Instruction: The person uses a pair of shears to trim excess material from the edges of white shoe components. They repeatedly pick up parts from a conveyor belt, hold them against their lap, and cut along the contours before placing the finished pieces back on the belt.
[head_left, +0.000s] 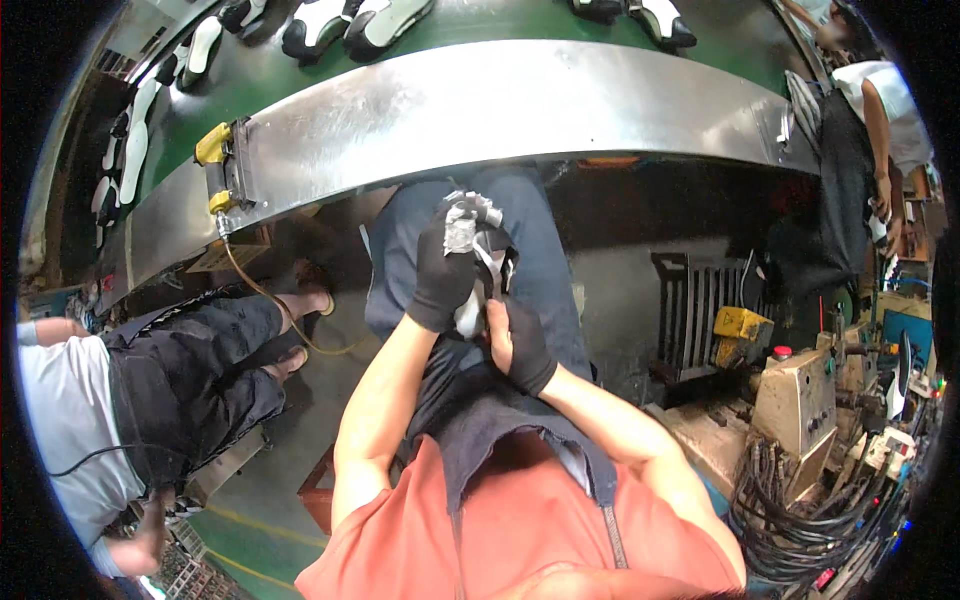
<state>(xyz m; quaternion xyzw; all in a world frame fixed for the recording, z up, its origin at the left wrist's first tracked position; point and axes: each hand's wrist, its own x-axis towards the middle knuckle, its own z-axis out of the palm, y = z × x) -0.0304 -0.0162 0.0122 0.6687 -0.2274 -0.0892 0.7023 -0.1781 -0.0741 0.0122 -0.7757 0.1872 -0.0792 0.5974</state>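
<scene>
Over my lap, my left hand [443, 275], in a dark glove with the fingers closed, grips a white-and-black shoe [467, 318]. Its upper end carries crumpled silvery-white material [461, 230]. Close on its right, my right hand [521, 345] is closed too, its glove leaving the thumb bare. From that hand rises a forked metal tool that looks like pincers [492, 262], its head against the shoe. The fingers of both hands partly hide the shoe and the tool's handles.
Ahead curves a metal ledge [430, 110] along a green conveyor [480, 25] bearing several shoes [388, 25]. A yellow air tool [213, 145] hangs at left on a hose. People stand left [190, 390] and far right [885, 110]. Machine boxes [795, 400] and cables [790, 520] crowd the right.
</scene>
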